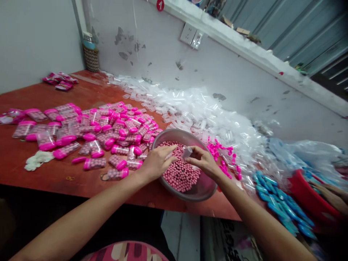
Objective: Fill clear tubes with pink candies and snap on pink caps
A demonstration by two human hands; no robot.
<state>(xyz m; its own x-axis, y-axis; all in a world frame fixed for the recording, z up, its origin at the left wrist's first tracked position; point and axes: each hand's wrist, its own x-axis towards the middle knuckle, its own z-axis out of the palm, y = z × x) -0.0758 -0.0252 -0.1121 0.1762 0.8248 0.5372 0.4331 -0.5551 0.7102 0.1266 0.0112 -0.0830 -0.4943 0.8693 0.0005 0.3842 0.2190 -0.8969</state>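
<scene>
A grey bowl [187,197] of small pink beads [182,175] stands near the table's front edge. Over its right side, my right hand [202,161] pinches a small clear plastic container [187,152] between thumb and fingers. My left hand [159,162] is above the bowl's left side, fingers stretched toward the container and thumb a little apart. Its palm is turned away, so I cannot make out whether beads lie in it. Left of the bowl lie many filled clear containers with pink caps [119,136].
Behind the bowl is a heap of clear containers [201,105]. Loose pink caps [217,148] lie to its right. Farther right are blue-capped containers [280,199] and a red basin [310,195] with another person's hand [333,195]. A white cloth-like item [39,160] lies left.
</scene>
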